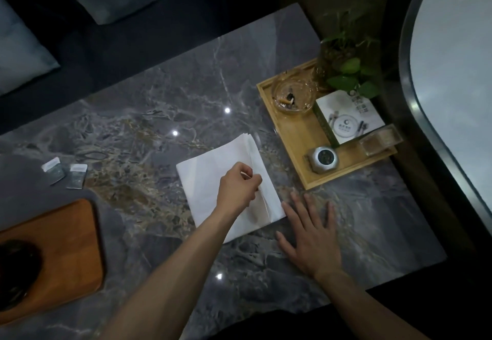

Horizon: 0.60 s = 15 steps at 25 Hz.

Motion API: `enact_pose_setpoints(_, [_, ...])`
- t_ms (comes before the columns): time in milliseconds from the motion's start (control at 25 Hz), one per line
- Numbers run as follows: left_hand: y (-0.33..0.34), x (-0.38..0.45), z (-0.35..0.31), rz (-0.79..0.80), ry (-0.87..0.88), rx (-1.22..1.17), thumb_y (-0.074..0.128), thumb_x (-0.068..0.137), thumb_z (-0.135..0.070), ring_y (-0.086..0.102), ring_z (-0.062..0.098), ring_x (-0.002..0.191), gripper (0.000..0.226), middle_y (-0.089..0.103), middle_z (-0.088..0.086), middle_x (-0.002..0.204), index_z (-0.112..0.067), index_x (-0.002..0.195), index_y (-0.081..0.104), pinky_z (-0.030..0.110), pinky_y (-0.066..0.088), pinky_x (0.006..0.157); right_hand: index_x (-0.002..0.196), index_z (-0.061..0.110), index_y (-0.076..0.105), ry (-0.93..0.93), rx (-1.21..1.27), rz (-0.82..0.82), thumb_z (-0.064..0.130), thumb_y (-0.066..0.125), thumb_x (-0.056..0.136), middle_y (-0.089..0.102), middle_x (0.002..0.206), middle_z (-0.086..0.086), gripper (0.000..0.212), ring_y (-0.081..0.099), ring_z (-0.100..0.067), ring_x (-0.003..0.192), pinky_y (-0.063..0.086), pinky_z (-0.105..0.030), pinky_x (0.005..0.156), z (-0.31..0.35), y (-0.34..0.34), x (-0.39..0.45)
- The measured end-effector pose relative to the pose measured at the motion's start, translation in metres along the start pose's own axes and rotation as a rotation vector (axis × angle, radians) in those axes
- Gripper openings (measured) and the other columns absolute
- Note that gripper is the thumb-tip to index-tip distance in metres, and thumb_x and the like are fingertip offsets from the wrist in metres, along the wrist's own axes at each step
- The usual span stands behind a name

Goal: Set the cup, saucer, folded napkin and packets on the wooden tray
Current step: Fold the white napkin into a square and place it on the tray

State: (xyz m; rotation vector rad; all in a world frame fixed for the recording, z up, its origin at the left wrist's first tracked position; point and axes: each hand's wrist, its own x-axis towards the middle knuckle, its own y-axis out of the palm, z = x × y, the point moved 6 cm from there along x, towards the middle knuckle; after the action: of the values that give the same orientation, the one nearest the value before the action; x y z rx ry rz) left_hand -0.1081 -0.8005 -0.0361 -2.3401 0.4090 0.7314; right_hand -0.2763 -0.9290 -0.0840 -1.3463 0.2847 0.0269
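Note:
A white napkin (pixel 210 182) lies partly folded on the grey marble table (pixel 159 116). My left hand (pixel 238 189) rests on it and pinches its folded right edge. My right hand (pixel 310 236) lies flat and open on the table, its fingertips touching the napkin's right corner. Two small packets (pixel 65 173) lie at the left. A dark wooden tray (pixel 66 246) sits at the lower left with a dark round object (pixel 16 267) on it, cut off by the frame edge; I cannot tell whether that is the cup or the saucer.
A light bamboo tray (pixel 298 132) at the right holds a glass ashtray (pixel 291 94), a printed card (pixel 348 118), a round metal device (pixel 323 158) and a clear box (pixel 379 138). A green plant (pixel 348 73) stands behind it. Cushions (pixel 24 54) lie beyond the table's far edge.

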Motion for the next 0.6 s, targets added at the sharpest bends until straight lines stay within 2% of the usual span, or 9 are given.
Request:
enact_pose_setpoints(160, [0.013,0.003,0.000,-0.028,-0.018,0.088,0.061,0.077,-0.033,0.067,0.020,0.059,0.013,0.069,-0.001,0.068,-0.023,0.082,0.055,0.043,0.058,0.061,0.152,0.027,0.026,-0.002,0.008,-0.021,0.064,0.040,0.087,0.011,0.165,0.001,0.076,0.010,-0.023,0.151,0.006,-0.065,0.116,0.001,-0.001,-0.001])
enact_pose_setpoints(280, [0.019,0.002,-0.001,-0.068,-0.018,0.195,0.059,0.078,-0.039,0.066,0.020,0.068,0.014,0.067,-0.005,0.074,-0.028,0.080,0.051,0.044,0.057,0.067,0.153,0.026,0.024,-0.009,0.003,-0.023,0.064,0.040,0.087,0.008,0.165,0.001,0.078,0.008,-0.023,0.151,0.005,-0.065,0.116,0.001,0.000,-0.001])
enact_pose_setpoints(480, [0.025,0.000,-0.003,-0.125,-0.002,0.313,0.056,0.079,-0.051,0.060,0.016,0.070,0.025,0.063,-0.007,0.073,-0.027,0.081,0.049,0.037,0.050,0.061,0.154,0.025,0.021,-0.013,0.004,0.000,0.064,0.041,0.086,0.008,0.165,0.001,0.080,0.007,-0.024,0.151,0.004,-0.066,0.116,0.000,0.004,-0.001])
enact_pose_setpoints(600, [0.022,-0.005,-0.003,-0.116,0.044,0.293,0.052,0.084,-0.060,0.059,0.011,0.070,0.031,0.062,-0.010,0.073,-0.029,0.084,0.050,0.033,0.046,0.058,0.153,0.024,0.024,-0.017,0.018,0.013,0.063,0.041,0.086,0.009,0.165,0.000,0.079,0.007,-0.024,0.151,0.005,-0.067,0.116,-0.001,0.002,0.000])
